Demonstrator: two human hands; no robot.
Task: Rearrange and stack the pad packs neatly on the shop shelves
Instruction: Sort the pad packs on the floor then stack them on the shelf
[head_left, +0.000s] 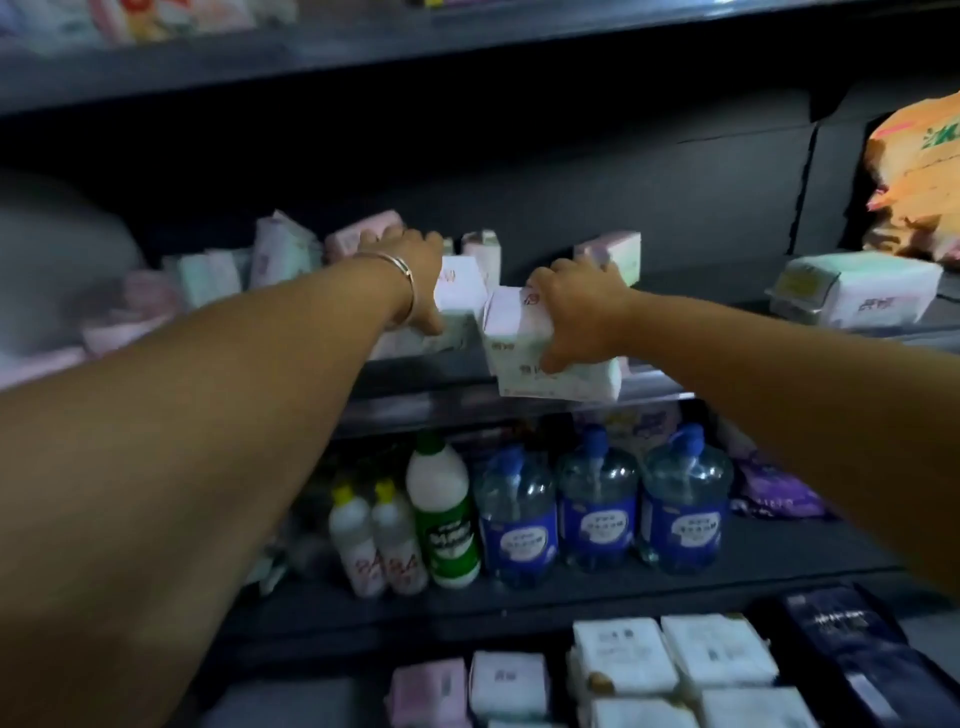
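Pack (524, 338) gripped in right hand (576, 322); left hand (415, 280) holds neighbouring pack (460, 291).

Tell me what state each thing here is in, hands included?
Left hand: fingers curled over a pack on the shelf.
Right hand: gripping a white pack, tilted at the shelf edge.
Water jugs: upright, capped.
Green bottle: upright, capped.
Pack at right: lying flat.

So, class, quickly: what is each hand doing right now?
Left hand: grips a white pad pack on the shelf.
Right hand: grips another pad pack.
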